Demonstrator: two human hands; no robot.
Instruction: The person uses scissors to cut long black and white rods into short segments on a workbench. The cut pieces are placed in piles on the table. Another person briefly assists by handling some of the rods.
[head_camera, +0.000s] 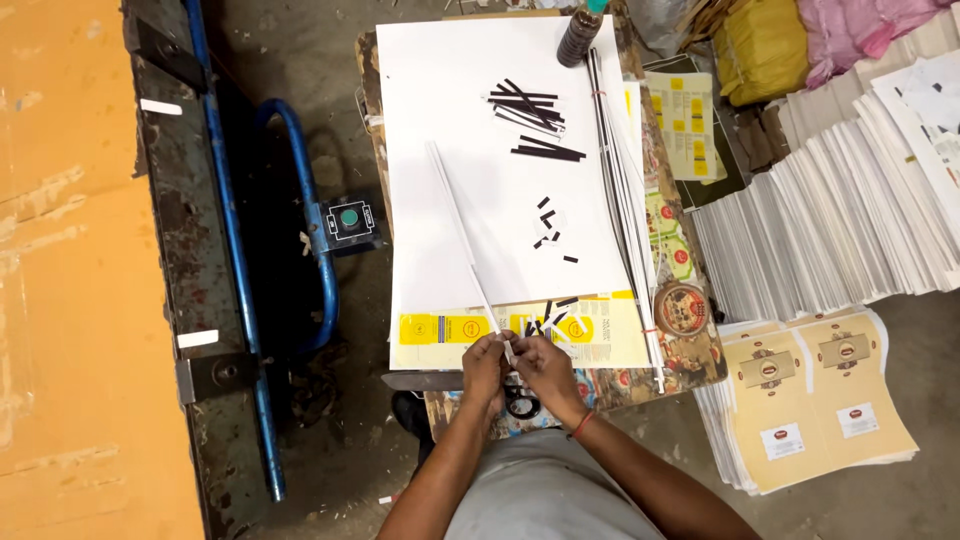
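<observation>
Both hands meet at the near edge of a small work table (372, 70). My left hand (484, 362) and my right hand (540, 362) pinch the near end of a long thin white strip (460, 220), which runs away up and to the left over a large white sheet (450, 120). Black scissors (520, 403) lie just under my hands. Short black strips (550, 238) are scattered on the sheet, and longer black strips (530, 108) lie in a loose pile farther away. A yellow printed sheet (600, 340) lies under the white one.
A bundle of long thin strips (620, 190) lies along the table's right side. A dark bottle (578, 38) stands at the far edge. Stacks of printed sheets (830, 220) and beige label sheets (810, 400) sit at right. A blue metal frame with a button box (350, 218) is at left.
</observation>
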